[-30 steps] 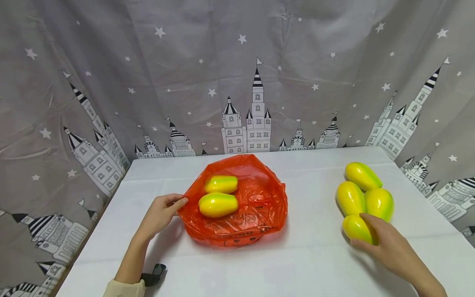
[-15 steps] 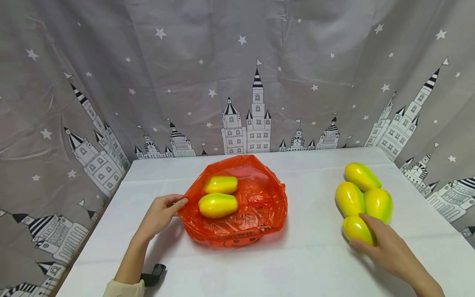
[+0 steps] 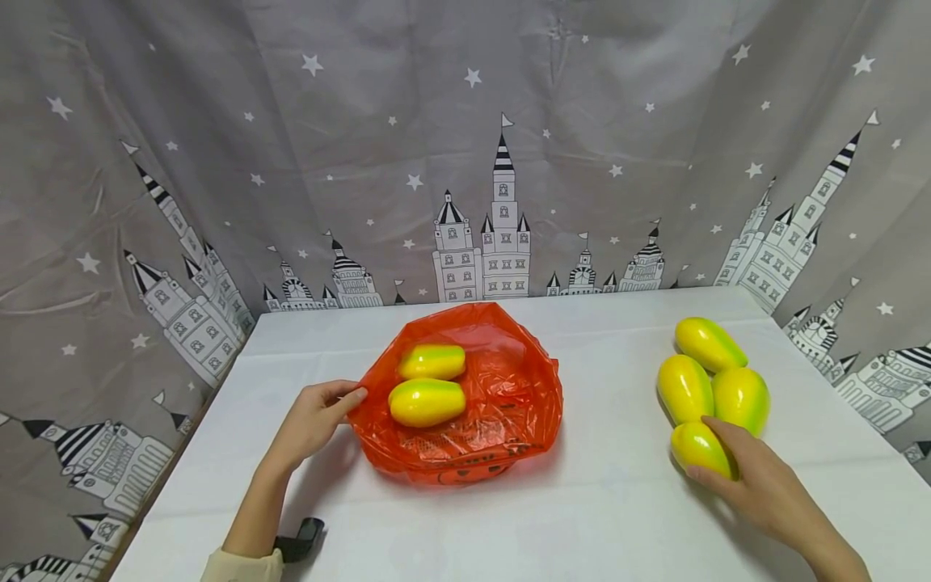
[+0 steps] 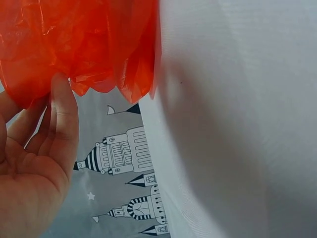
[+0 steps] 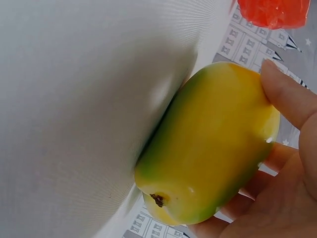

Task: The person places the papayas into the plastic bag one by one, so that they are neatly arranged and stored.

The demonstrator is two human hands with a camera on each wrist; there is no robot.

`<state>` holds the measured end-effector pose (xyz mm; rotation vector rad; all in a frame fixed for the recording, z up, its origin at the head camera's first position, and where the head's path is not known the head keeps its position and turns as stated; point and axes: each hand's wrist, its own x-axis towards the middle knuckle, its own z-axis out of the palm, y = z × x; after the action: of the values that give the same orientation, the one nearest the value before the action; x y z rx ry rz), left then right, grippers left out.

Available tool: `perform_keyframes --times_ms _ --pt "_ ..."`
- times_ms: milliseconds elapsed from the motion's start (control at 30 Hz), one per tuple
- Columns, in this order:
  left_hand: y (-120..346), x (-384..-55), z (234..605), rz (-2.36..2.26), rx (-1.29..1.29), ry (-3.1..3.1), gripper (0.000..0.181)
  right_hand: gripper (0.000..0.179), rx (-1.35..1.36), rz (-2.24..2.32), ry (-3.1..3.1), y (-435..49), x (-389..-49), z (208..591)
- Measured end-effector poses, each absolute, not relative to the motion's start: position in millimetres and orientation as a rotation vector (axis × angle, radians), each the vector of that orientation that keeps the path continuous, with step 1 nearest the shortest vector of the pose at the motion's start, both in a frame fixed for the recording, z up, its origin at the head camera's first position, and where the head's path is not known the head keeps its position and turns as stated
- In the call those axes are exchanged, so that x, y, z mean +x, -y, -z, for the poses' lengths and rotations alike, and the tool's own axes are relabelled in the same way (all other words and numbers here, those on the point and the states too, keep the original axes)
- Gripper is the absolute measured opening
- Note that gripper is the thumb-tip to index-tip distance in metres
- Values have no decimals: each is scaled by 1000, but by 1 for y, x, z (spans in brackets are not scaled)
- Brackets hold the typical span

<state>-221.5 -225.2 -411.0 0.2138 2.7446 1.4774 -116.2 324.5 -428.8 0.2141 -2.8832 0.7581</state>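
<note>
landmark, one: the red bag (image 3: 534, 396), mouth open upward, on the white worktop (image 3: 604, 509). contents: two yellow-green fruits, the rear fruit (image 3: 432, 362) and the front fruit (image 3: 427, 402), side by side in the bag's left half. your left hand (image 3: 318, 416): thumb and fingers pinching the bag's left rim. your right hand (image 3: 760, 482): well right of the bag, thumb and fingers curled about the gripped fruit (image 3: 697, 450), nearest you in a cluster of four. your two hands: well apart. others in that cluster, right of the bag: the inner fruit (image 3: 684, 386), the outer fruit (image 3: 742, 402), the far fruit (image 3: 709, 343). handling, as judged: glossy skin may slip, so set your thumb opposite your fingers across the fruit's middle; lift before sliding, lest you nudge the inner fruit, touching or just beside, you cannot tell which; pinch the rim gently, since thin film could tear or fold inward. edges and room: worktop's far edge close behind the bag, grey backdrop (image 3: 327, 186) beyond; open worktop between bag and cluster; bag's right rim unheld, so any pass over it calls for height.
</note>
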Motion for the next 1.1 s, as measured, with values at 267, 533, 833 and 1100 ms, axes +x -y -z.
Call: perform_keyframes --times_ms 267,533,833,1100 --pt "226 -220 410 -1470 208 -2745 37 68 239 -761 2843 -324 -116 430" --pt "225 -221 411 -1483 224 -2738 37 70 266 -789 2817 -326 -117 432" --pt "226 -221 411 -1490 228 -2738 37 72 261 -767 2815 -327 -115 434" --pt "226 -220 411 -1500 231 -2729 37 73 199 -776 2859 -325 -114 430"
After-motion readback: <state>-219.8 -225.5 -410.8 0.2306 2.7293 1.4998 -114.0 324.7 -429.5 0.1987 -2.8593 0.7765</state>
